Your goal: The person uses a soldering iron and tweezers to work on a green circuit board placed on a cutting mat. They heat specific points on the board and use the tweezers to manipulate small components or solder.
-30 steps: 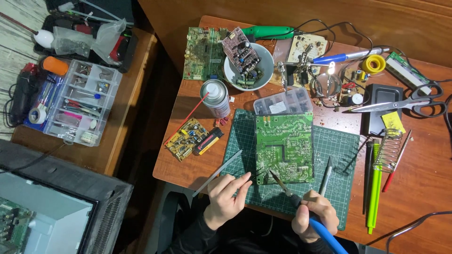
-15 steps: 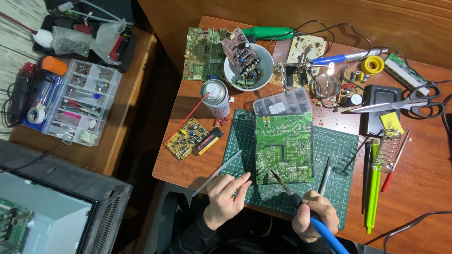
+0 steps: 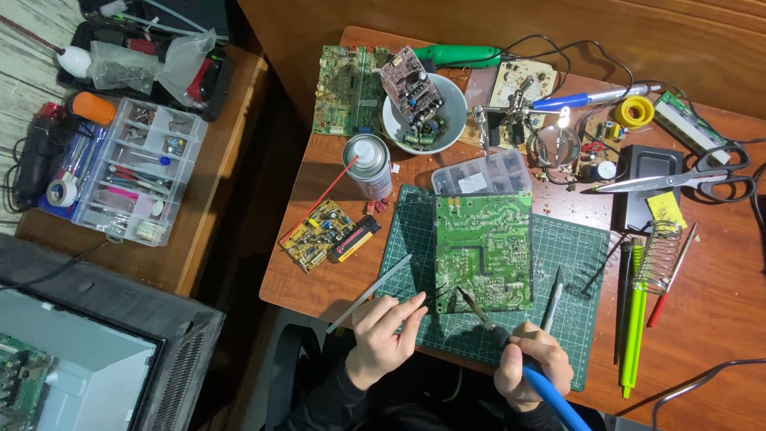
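While the right hand (image 3: 532, 365) grips a blue-handled soldering iron (image 3: 511, 347) like a pen, its dark tip rests at the near edge of the green circuit board (image 3: 483, 249), so the step in hand looks like soldering a joint on the board's underside. The board lies flat, solder side up, on the green cutting mat (image 3: 574, 263) near the front of the table (image 3: 718, 319).

The left hand (image 3: 383, 342) is closed in a pinch, thumb against forefinger, on something thin and dark, likely tweezers or solder wire; it is too small to tell which. Its point reaches toward the same corner of the board, just beside the iron's tip. A grey strip (image 3: 369, 294) lies beside this hand.

Both wrists come in from the near edge, hands low over the mat and angled inward so the two tools meet at one spot. The right fingers are wrapped shut round the iron's grip, with the blue cord trailing back toward the person.

Judging from this, the next move calls for a steady tip on the joint and fine control from the left pinch, without bridging neighbouring pads.
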